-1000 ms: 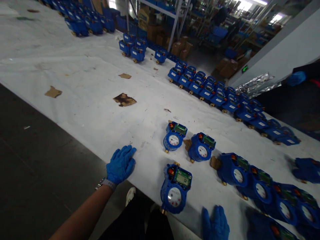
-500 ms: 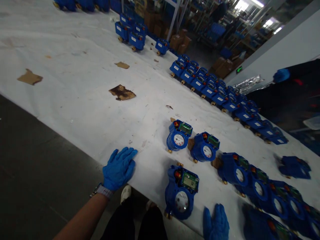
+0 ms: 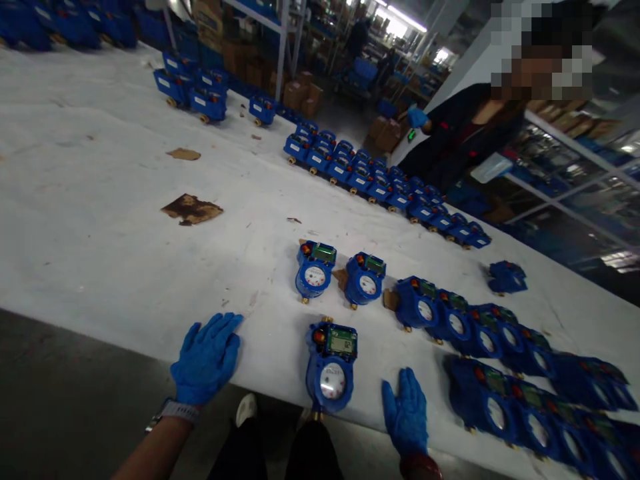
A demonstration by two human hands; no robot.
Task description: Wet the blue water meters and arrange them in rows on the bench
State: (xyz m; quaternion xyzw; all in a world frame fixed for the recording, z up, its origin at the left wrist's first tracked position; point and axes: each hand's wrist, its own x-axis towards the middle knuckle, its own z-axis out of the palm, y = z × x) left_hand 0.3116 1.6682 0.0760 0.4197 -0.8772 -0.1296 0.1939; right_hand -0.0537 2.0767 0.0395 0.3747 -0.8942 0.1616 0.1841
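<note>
My left hand [image 3: 206, 360], in a blue glove, lies flat on the white table [image 3: 250, 220] near its front edge. Its fingers are stretched out and hold nothing. My right hand [image 3: 407, 413], gloved too, rests open on the table's edge. Between the two hands stands a blue water meter [image 3: 331, 367] with a white round dial, a lit display on a green board and brass ends; neither hand touches it. Just behind it are a second water meter [image 3: 315, 270] and a third water meter [image 3: 367, 277].
A row of meters [image 3: 455, 317] and a nearer row [image 3: 537, 417] stretch right. Along the far edge runs a long double row of meters [image 3: 360, 177]. Torn cardboard [image 3: 191, 209] lies left of centre. Across the table stands a person [image 3: 460, 133] with one blue-gloved hand raised.
My view has swung to the right, bringing the person opposite and more of the right-hand meters into sight. Both hands remain open on the table, and the near meter stays between them.
</note>
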